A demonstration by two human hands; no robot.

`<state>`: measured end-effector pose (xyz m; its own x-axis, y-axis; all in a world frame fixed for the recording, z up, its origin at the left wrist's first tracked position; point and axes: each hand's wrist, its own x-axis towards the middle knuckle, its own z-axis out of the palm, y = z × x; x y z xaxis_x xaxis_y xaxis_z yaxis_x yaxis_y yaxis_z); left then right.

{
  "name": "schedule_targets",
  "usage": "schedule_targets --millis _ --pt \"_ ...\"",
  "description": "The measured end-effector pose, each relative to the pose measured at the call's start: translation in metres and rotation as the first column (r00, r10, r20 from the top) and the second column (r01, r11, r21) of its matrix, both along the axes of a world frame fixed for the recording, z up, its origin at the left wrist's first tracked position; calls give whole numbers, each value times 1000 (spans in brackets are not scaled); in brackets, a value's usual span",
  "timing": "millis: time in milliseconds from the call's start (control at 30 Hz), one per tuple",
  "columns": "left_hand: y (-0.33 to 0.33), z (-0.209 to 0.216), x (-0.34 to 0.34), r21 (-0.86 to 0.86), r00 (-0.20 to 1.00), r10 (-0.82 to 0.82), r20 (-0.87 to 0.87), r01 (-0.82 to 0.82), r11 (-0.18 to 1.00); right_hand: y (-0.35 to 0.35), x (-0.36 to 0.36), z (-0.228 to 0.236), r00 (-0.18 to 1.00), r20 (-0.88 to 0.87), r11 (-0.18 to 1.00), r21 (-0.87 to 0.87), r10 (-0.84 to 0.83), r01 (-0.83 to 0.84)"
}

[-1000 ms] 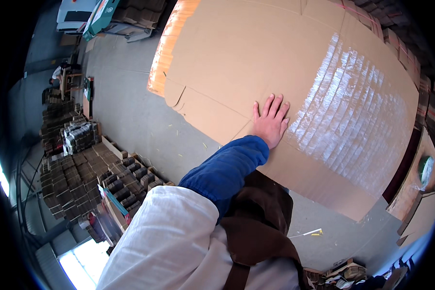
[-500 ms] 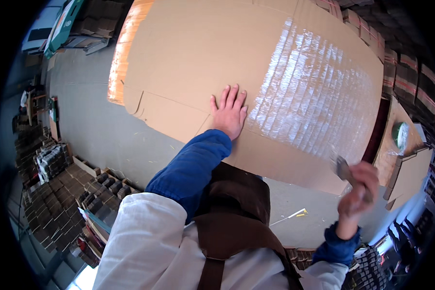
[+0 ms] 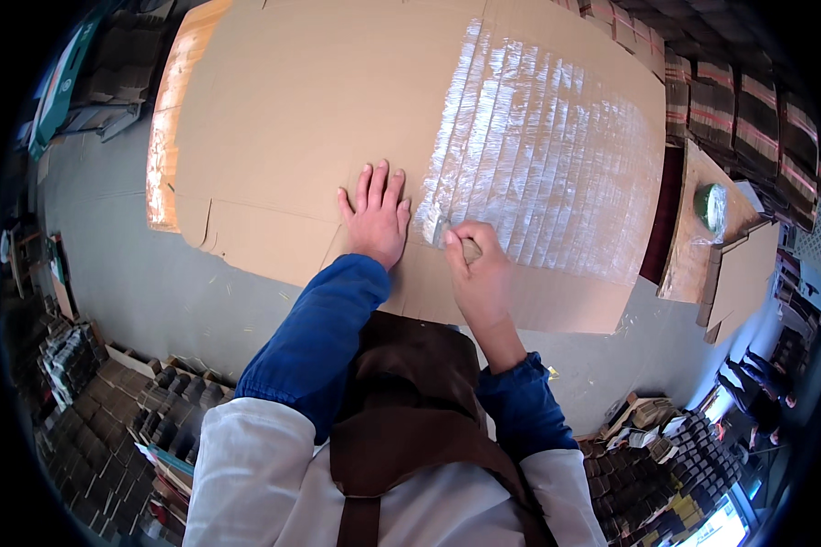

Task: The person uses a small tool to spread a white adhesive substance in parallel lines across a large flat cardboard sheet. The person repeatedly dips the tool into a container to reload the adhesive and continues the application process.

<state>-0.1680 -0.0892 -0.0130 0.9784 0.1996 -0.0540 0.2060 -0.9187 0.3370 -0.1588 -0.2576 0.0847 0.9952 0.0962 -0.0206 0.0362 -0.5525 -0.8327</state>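
Note:
A large brown cardboard sheet spreads out in front of me. Across its right part lies a shiny, streaky clear coating that looks wet. My left hand rests palm down on the bare cardboard left of the coating, fingers spread. Just to its right, my right hand is closed around the handle of a flat brush. The bristles point left and touch the sheet at the lower left edge of the coating. Part of the handle is hidden inside my fingers.
An orange-brown, glossy edge shows beneath the sheet at left. To the right, a green roll sits on a wooden board beside cardboard pieces. Bundled cardboard stacks stand behind; more stacks lie lower left.
My right hand has swung the brush from the sheet's near right corner leftward to the coating's left edge. The left hand stays flat on the cardboard. The whole view has shifted.

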Motion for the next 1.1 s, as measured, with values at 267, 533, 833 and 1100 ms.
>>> schedule_targets --millis 267,533,833,1100 --pt "-1 6 -1 -6 1000 -7 7 7 1000 9 46 17 995 55 993 -85 -79 83" --pt "3 4 -1 -31 1000 7 -13 -8 999 30 68 9 983 181 999 -31 -21 27" --pt "1 0 -2 -31 998 -7 -55 5 999 1 56 14 989 130 982 -182 72 -48" --pt "-1 -3 -2 24 1000 -12 -25 12 1000 -140 86 6 950 96 902 -298 -298 313"
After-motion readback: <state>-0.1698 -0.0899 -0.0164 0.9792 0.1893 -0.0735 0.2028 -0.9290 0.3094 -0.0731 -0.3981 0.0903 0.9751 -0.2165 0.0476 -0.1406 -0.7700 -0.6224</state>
